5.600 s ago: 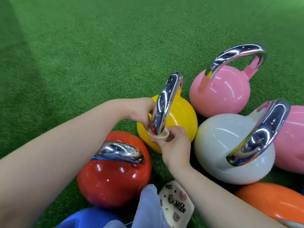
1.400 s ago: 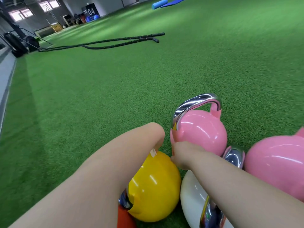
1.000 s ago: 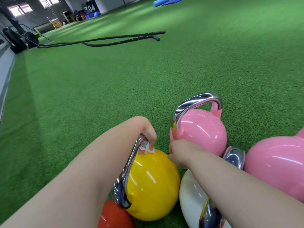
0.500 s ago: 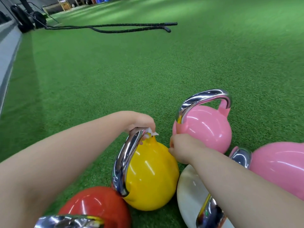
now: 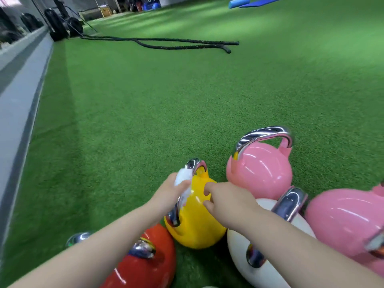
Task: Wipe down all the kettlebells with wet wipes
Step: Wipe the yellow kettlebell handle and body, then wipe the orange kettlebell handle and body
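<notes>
Green turf floor (image 5: 187,104) fills nearly the whole view, open and bare from the middle out to 12 and 3 o'clock. A grey border strip (image 5: 18,96) edges it along 9 to 10 o'clock. Black battle ropes (image 5: 166,43) lie well away at 12 o'clock, running back to dark gear against the far wall; a blue foam roller (image 5: 239,2) sits far off at 1 o'clock.

Kettlebells crowd together at 4 to 6 o'clock, bodies touching or just beside one another: large pink kettlebell (image 5: 345,225) at 4, white kettlebell (image 5: 241,256) at 5, red kettlebell (image 5: 145,265) at 6, smaller pink kettlebell (image 5: 259,165) upright behind them, yellow kettlebell (image 5: 195,223) in the centre of the group.

Left hand (image 5: 168,194) is closed around the yellow bell's chrome handle (image 5: 193,164), with a white wet wipe (image 5: 182,177) pressed between palm and metal. Right hand (image 5: 226,199) rests on the yellow body, fingers spread, bracing it, gripping nothing. Open turf lies left of the cluster.
</notes>
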Demonstrator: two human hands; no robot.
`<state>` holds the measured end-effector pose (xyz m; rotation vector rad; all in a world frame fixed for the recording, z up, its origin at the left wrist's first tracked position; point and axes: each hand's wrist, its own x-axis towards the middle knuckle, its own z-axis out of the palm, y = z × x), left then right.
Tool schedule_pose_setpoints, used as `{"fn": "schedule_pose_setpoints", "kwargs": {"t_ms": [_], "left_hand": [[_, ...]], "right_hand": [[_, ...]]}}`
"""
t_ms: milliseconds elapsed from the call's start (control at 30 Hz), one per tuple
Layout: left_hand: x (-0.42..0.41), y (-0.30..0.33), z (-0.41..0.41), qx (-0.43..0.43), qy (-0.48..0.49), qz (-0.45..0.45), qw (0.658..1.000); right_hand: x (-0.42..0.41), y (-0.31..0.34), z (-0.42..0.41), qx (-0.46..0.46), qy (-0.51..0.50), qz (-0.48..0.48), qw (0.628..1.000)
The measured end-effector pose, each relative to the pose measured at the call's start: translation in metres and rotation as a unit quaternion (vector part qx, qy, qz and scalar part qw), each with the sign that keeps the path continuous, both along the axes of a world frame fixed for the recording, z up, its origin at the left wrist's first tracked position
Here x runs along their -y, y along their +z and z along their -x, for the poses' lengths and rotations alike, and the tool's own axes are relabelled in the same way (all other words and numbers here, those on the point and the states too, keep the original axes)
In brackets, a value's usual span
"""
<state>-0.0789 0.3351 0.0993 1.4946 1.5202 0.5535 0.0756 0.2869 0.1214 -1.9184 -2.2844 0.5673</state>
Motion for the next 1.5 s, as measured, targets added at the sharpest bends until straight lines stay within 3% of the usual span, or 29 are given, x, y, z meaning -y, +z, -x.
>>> {"fn": "schedule_pose_setpoints", "kwargs": {"t_ms": [100,200,467,600,733,867,1000,1100,1267,1400,1500], "left_hand": [[0.033,-0.018,0.01,-0.088,0.019,-0.1,0.991],[0.058,-0.032,0.005,-0.08,0.057,-0.149,0.984],[0.1,-0.005,0.0,-0.018,0.159,-0.054,0.986],[0.12,0.024,-0.023,0.118,0.087,0.04,0.988],[0.134,0.065,-0.055,0.24,-0.028,0.193,0.951],[0.136,0.116,-0.076,0.211,-0.172,0.266,0.925],[0.134,0.147,-0.094,0.145,-0.226,0.277,0.922],[0.143,0.148,-0.108,0.128,-0.251,0.271,0.92],[0.168,0.112,-0.122,0.227,-0.2,0.284,0.91],[0.198,0.071,-0.117,0.315,-0.166,0.329,0.875],[0.222,0.043,-0.115,0.276,-0.179,0.285,0.9]], "right_hand": [[0.03,0.008,0.003,-0.017,-0.013,-0.017,1.0],[0.059,0.013,-0.003,-0.06,-0.06,-0.038,0.996],[0.13,0.03,-0.054,-0.159,-0.215,-0.046,0.963],[0.141,0.026,-0.073,-0.238,-0.277,-0.023,0.931],[0.149,0.033,-0.077,-0.409,-0.331,0.019,0.85],[0.16,0.047,-0.077,-0.535,-0.321,0.063,0.778],[0.165,0.059,-0.08,-0.625,-0.27,0.095,0.726],[0.171,0.059,-0.083,-0.627,-0.246,0.092,0.734],[0.184,0.046,-0.087,-0.56,-0.292,0.077,0.771],[0.205,0.034,-0.094,-0.373,-0.316,0.052,0.87],[0.221,0.03,-0.1,-0.27,-0.307,0.028,0.912]]}}
